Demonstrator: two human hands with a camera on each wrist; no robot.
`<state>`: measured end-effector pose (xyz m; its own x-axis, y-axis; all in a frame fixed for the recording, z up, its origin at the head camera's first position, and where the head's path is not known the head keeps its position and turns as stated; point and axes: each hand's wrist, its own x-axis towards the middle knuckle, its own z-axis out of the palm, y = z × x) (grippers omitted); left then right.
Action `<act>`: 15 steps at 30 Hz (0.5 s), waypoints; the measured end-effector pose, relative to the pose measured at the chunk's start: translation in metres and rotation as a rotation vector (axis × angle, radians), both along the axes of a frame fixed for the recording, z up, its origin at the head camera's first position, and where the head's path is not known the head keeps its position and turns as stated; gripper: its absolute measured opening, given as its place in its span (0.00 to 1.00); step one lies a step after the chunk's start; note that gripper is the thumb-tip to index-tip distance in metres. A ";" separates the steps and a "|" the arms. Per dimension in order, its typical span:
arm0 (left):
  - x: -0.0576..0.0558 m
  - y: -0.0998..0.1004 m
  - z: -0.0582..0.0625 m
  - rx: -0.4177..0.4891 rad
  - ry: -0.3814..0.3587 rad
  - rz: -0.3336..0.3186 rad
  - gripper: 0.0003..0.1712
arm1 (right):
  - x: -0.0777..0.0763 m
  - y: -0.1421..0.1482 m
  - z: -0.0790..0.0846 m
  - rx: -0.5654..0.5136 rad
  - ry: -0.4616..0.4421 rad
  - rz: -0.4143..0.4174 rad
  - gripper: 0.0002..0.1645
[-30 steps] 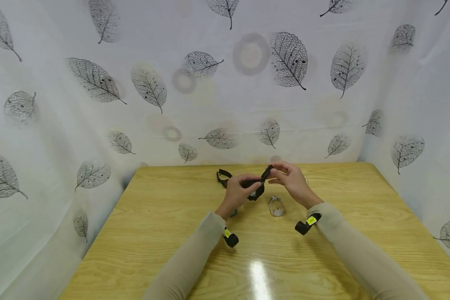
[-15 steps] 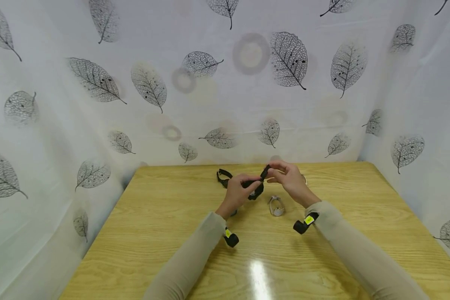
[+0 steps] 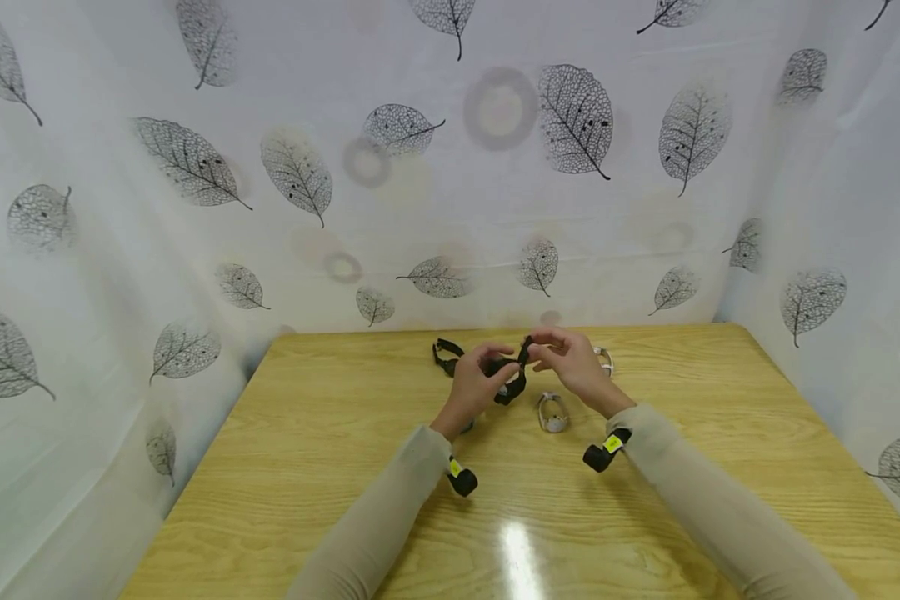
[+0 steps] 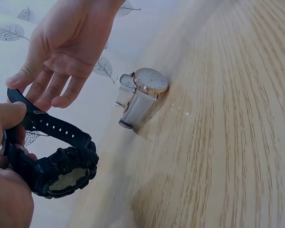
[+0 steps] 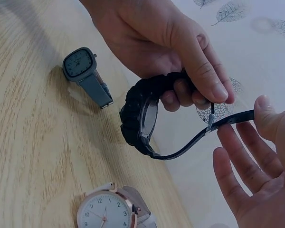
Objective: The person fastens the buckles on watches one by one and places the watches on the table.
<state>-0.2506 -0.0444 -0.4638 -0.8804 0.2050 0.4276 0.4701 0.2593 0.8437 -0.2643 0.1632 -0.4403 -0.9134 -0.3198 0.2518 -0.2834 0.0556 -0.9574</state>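
Note:
Both hands hold a black digital-style wristwatch above the table. My left hand grips its buckle-side strap, with the thumb near the metal buckle. My right hand pinches the end of the long holed strap between thumb and fingers; its other fingers spread loosely. In the right wrist view the strap runs by the buckle; whether it is threaded through cannot be told. The watch case hangs below the hands, tilted. The left fingers hide part of the buckle-side strap.
A pale-strapped watch with a rose-gold case stands nearest the hands. Another light watch is behind the right hand. A second black watch lies at back left. A grey square-faced watch sits under the left wrist.
My right hand has shifted slightly left and down with the strap end, bringing it closer to the left hand. More of the light watch behind it now shows. The left hand barely moves.

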 end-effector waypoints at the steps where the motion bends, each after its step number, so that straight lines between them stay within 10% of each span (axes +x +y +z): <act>1: 0.000 0.000 0.000 0.017 -0.002 -0.005 0.15 | 0.000 0.000 0.001 0.017 0.007 -0.005 0.18; 15: 0.000 0.001 0.000 0.179 -0.091 -0.048 0.14 | 0.005 -0.001 0.002 0.169 0.114 0.021 0.19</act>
